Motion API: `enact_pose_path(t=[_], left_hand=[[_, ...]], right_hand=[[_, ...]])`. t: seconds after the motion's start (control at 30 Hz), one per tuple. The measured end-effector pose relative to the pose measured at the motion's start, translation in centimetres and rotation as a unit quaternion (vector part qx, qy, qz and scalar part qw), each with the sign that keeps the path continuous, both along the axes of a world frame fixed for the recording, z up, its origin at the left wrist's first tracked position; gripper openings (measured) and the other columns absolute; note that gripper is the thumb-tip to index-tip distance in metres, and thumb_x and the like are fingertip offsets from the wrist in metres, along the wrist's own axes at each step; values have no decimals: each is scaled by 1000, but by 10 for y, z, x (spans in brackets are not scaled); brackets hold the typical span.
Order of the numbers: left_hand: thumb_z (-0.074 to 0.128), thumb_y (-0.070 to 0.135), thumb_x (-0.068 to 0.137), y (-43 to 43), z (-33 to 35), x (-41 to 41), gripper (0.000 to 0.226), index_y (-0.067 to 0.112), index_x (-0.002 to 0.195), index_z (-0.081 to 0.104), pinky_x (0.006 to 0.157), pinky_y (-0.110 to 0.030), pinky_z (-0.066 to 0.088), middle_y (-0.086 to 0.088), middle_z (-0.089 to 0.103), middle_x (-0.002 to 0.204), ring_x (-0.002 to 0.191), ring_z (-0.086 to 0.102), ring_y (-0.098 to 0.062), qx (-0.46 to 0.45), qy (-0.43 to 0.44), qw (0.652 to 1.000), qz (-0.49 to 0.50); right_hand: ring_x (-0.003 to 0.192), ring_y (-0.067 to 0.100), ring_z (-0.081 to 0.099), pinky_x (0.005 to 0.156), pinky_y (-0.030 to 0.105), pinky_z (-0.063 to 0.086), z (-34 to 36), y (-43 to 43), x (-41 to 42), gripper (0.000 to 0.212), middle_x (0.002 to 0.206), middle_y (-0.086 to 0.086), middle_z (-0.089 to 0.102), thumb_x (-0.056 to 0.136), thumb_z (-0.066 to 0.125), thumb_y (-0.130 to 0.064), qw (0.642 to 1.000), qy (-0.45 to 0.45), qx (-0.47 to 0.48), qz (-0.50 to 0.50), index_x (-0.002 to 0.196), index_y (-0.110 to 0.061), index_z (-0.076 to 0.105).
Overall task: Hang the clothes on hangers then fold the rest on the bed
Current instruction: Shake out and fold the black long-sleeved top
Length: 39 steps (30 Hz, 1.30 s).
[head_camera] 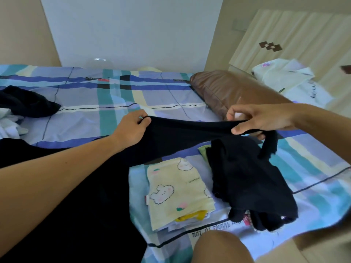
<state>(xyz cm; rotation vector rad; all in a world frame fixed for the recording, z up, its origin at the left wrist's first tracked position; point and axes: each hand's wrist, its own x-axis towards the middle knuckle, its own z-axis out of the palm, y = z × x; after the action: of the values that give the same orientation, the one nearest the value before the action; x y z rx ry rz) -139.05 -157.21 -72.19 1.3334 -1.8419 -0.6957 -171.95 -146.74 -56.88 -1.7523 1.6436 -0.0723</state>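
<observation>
Far left: a dark heap of clothes is lying on the bed, with white clothes just beside it at the frame edge.

Left grip is clutching one end of the black garment, fingers curled over its upper edge. The garment is stretching taut between both grips, above the bed. Its bulk is hanging down at lower left, under the left forearm.

Below the taut edge, a folded yellow bunny-print stack is resting on the bed. A folded dark pile is touching its right side.

A brown pillow is lying behind the right grip. The right grip is pinching the garment's other end between thumb and fingers, and a loop of cloth is dangling below it onto the dark pile.

Far right: white cloth is lying beyond the pillow.
</observation>
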Motion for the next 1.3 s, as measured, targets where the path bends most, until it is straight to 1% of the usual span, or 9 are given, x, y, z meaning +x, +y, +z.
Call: enact_pose_path(t=[0.23,0.37,0.43,0.53,0.73,0.97,1.07,1.13,1.3], left_hand=[[50,20,103,7,-21,-37,34,13,71,46,63,-35,31,0,48,66,69,47,-25,0,-100,994,-43],[50,21,103,6,-31,-46,30,10,74,50,65,-36,35,-2,52,69,72,50,-26,1,-107,993,-43],[50,21,103,3,-36,-47,30,10,75,51,69,-38,39,-3,54,71,74,53,-28,5,-109,993,-42],[51,24,102,-5,-42,-46,30,19,73,49,72,-39,41,-1,56,73,78,56,-30,11,-128,991,-34],[52,23,99,-8,-50,-51,21,20,79,56,92,-45,45,7,61,76,82,58,-25,38,-187,980,-48],[44,18,100,-13,-55,-61,21,19,81,50,91,-46,43,-3,60,83,88,56,-34,30,-197,979,-32],[40,19,102,-19,-55,-60,26,24,77,42,85,-47,45,-5,57,83,87,55,-36,29,-168,985,-19],[38,21,103,-23,-56,-62,23,21,80,44,82,-47,46,-8,59,84,85,55,-37,30,-150,988,-7],[37,21,104,-22,-59,-73,17,17,90,46,86,-46,40,-10,59,88,88,55,-38,39,-162,986,11]], right_hand=[[73,16,45,70,31,37,-58,-3,-58,35,82,-1,50,77,81,-30,989,106,94,-38,96,-22,53],[68,22,44,63,33,42,-85,-7,-84,10,73,5,48,83,65,-28,994,64,61,-61,75,-23,61],[71,17,58,72,32,51,-94,-7,-91,20,73,-1,61,93,68,-28,993,105,-22,-48,73,-27,64],[62,11,46,69,27,39,-104,0,-84,40,63,-7,46,85,78,-40,986,66,-150,-37,59,-29,50],[67,9,57,66,30,48,-133,17,-75,30,78,-9,61,73,87,-34,973,208,-85,61,77,-32,57],[79,9,68,78,25,52,-106,21,-103,13,81,-2,71,90,75,-15,999,-25,-10,-38,79,-21,73],[84,2,68,84,26,56,-97,18,-118,7,92,-6,72,92,68,-13,968,-169,4,-186,97,-18,69],[71,4,66,70,22,55,-96,13,-121,4,84,-2,67,96,62,-15,944,-230,-3,-239,92,-15,65],[69,20,57,62,29,45,-119,-6,-118,25,82,11,63,104,56,-24,953,-3,-123,-278,90,-6,66]])
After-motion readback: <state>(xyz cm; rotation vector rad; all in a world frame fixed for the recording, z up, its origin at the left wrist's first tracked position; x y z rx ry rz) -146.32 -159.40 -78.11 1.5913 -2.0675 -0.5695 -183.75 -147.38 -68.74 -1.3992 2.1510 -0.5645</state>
